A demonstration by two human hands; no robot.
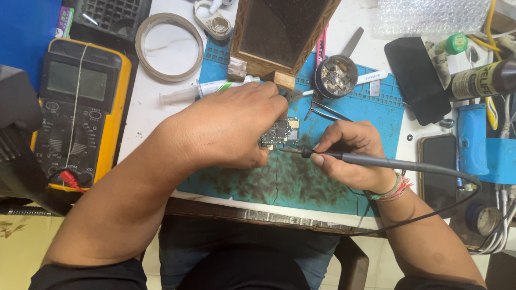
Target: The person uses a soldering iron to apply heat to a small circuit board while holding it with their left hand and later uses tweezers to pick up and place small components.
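— What did the left hand have under it?
— A small circuit board, pinned at its fingertips on the blue mat.
— And the right hand?
— It gripped a soldering iron like a pen, tip just beside the board, cable trailing off past the wrist.
— Anything nearby?
— Tweezers lay just beyond the right hand, a syringe beyond the left, and a yellow multimeter sat well out to the left

Electronics repair bench: multimeter, soldering mat.
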